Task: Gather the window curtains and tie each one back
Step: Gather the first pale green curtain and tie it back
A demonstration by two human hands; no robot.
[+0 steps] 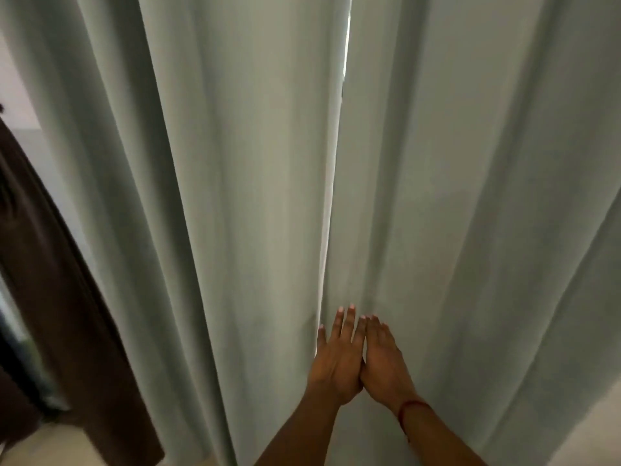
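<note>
1. Two pale grey-green curtains hang full length and fill most of the view. The left curtain (235, 196) and the right curtain (470, 196) meet near the middle.
2. A narrow bright slit (346, 62) shows between their edges. It is widest at the top and runs down to the hands.
3. The left hand (336, 358) is back up at the seam, low in the view. Grip: fingers straight and slightly spread, nothing pinched. The fingertips lie on the fabric just right of the left curtain's edge.
4. The right hand (383, 361) is back up against the right curtain, just beside the seam. Grip: fingers straight and held together, holding nothing.
5. The two hands touch each other along their inner sides.
6. A red thread (411, 406) circles the right wrist.
7. Neither curtain is gathered or tied, and both hang in loose vertical folds.
8. A dark brown cloth (50, 264) hangs at the far left, beside the left curtain. A strip of pale floor (50, 445) shows below it.
</note>
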